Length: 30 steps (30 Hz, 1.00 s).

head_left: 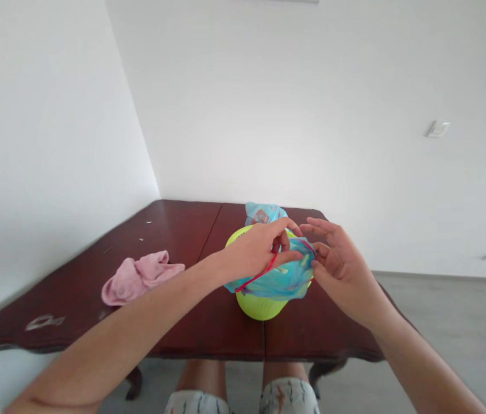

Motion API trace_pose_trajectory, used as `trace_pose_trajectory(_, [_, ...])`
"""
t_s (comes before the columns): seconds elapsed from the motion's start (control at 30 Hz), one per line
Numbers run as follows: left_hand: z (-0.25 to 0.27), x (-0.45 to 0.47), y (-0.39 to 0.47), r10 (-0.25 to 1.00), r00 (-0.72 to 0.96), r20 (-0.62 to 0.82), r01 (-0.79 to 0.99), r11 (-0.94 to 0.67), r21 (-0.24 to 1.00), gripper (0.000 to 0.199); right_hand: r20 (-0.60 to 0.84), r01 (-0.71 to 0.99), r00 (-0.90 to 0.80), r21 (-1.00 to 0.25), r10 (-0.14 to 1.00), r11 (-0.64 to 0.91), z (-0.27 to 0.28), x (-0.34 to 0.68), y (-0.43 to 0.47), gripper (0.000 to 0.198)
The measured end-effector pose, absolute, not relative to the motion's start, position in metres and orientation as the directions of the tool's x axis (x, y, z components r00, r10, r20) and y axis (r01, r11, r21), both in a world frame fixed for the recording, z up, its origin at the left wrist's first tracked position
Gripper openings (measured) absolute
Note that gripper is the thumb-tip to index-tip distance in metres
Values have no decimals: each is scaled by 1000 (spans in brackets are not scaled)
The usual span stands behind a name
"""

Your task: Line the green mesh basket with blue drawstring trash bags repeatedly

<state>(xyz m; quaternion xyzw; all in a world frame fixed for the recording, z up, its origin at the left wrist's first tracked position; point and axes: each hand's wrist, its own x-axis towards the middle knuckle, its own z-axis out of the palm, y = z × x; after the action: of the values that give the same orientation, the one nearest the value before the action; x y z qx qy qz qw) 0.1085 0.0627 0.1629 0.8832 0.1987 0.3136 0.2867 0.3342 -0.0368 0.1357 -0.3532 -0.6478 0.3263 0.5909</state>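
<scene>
A yellow-green bin (262, 309) stands on the dark wooden table, with a blue plastic bag (269, 287) draped over its rim. A red drawstring (257, 280) runs along the bag's edge. My left hand (264, 241) reaches across the bin's mouth, its fingers pinched on the red drawstring. On the right side of the rim, my right hand (335, 267) pinches the bag's edge between thumb and forefinger, the other fingers apart. The inside of the bin is mostly hidden by the bag and my hands.
Behind the bin lies another blue plastic bag (264, 213) with something brownish showing on it. A crumpled pink cloth (139, 278) rests on the table (182, 224) to the left. Small whitish scraps and a clear piece (45, 322) lie further left. White walls border the table.
</scene>
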Motion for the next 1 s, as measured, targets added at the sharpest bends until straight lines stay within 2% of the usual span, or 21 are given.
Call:
trace_pose_trajectory(0.07, [161, 110, 63, 525, 729, 439, 165, -757, 632, 24, 531, 87, -16, -844, 847, 530, 130, 339, -39, 71])
trace_pose_trajectory(0.13, [159, 112, 61, 530, 726, 439, 181, -762, 621, 22, 531, 93, -11, -843, 847, 530, 127, 342, -42, 72])
trace_pose_trajectory(0.27, [152, 119, 58, 580, 726, 370, 137, -648, 749, 39, 529, 80, -41, -844, 848, 530, 128, 337, -47, 66])
trace_pose_trajectory(0.33, [148, 122, 60, 580, 725, 372, 91, -616, 782, 38, 518, 69, -59, -851, 853, 521, 128, 334, -48, 66])
trace_pose_trajectory(0.43, [146, 123, 60, 591, 701, 398, 90, -628, 773, 36, 505, 110, -49, -855, 861, 508, 121, 334, -47, 69])
trace_pose_trajectory(0.53, [147, 118, 57, 632, 664, 400, 176, -651, 739, 34, 553, 246, 58, -815, 831, 525, 110, 340, -44, 68])
trace_pose_trajectory(0.6, [148, 114, 54, 654, 642, 401, 206, -651, 731, 34, 575, 324, 120, -793, 809, 516, 104, 346, -42, 53])
trace_pose_trajectory(0.67, [147, 111, 52, 660, 638, 397, 181, -630, 755, 34, 535, 339, 111, -812, 838, 474, 101, 349, -42, 26])
trace_pose_trajectory(0.7, [146, 110, 51, 660, 639, 395, 156, -614, 774, 34, 497, 326, 83, -833, 864, 447, 101, 350, -42, 21])
trace_pose_trajectory(0.77, [143, 109, 50, 653, 644, 398, 101, -589, 802, 33, 430, 281, 19, -869, 903, 408, 101, 348, -43, 29])
trace_pose_trajectory(0.87, [137, 111, 49, 631, 655, 416, 51, -586, 808, 26, 404, 182, -17, -898, 915, 400, 104, 341, -44, 35])
trace_pose_trajectory(1.0, [134, 113, 48, 619, 650, 441, 58, -619, 784, 35, 361, 47, -46, -931, 931, 363, 108, 334, -45, 37])
